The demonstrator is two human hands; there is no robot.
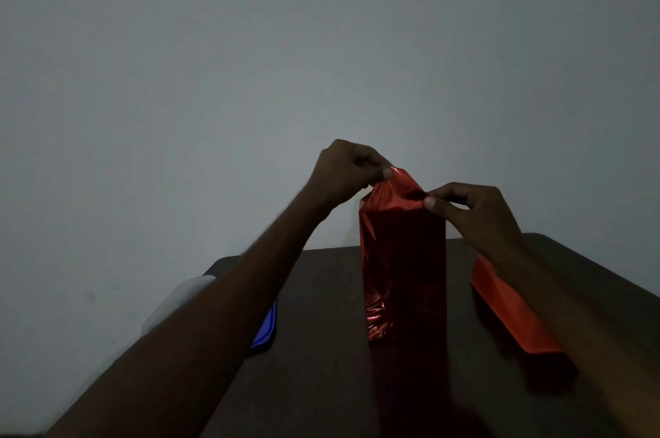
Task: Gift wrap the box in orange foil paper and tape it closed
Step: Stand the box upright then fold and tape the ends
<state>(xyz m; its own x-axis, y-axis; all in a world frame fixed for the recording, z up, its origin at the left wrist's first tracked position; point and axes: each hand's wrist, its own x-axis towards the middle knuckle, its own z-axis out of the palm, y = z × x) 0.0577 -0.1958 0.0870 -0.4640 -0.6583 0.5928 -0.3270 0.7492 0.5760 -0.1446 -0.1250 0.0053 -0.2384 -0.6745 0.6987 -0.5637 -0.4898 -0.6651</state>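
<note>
A tall box wrapped in shiny orange-red foil paper [403, 259] stands upright in the middle of the dark table [321, 384]. Its lower end looks crumpled and folded shut. At the top, loose foil sticks up above the box. My left hand [348, 171] pinches the foil's upper left tip between thumb and fingers. My right hand [471, 209] pinches the foil at the upper right edge. The box itself is hidden under the paper. No tape is visible.
A folded piece of orange paper [514, 309] lies on the table to the right, partly under my right forearm. A blue flat object [266, 328] and something white [178, 298] sit at the table's left edge. A plain grey wall rises behind.
</note>
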